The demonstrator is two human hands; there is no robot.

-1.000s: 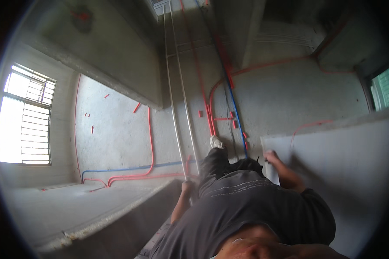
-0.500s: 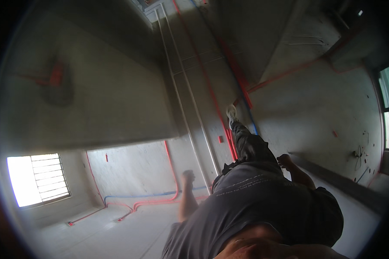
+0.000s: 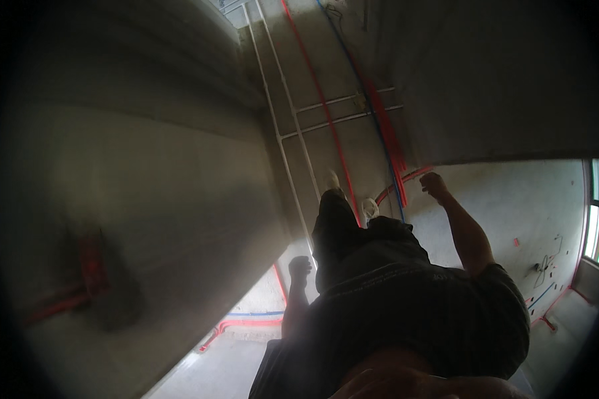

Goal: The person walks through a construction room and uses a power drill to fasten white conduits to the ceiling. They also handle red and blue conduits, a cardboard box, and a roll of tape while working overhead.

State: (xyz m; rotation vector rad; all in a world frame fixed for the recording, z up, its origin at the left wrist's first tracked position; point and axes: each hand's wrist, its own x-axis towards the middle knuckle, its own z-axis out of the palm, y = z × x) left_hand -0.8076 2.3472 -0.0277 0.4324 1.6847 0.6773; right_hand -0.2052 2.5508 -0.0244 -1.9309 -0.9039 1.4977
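My left hand (image 3: 299, 267) hangs low at my left side, its fingers curled in, and nothing shows in it. My right hand (image 3: 434, 187) is raised out in front with bent elbow, closed in a loose fist; I see nothing in it. Neither hand appears to touch anything. Nearest to the right hand in the picture are red pipes (image 3: 398, 161) and a blue pipe (image 3: 381, 138) running along the floor. By the left hand two thin white pipes (image 3: 270, 93) run along the floor. My feet, in light shoes (image 3: 370, 210), are mid-stride between the pipes.
A grey plastered wall (image 3: 180, 179) stands close on my left, with a red conduit box (image 3: 93, 266) set in it. A dark wall (image 3: 499, 86) rises ahead on the right. White crossing pipes (image 3: 343, 121) lie ahead. A window (image 3: 598, 219) is at far right.
I have walked forward along the passage, and the left wall is closer. My right hand has swung forward and up; the left stays low. The left window has gone out of view.
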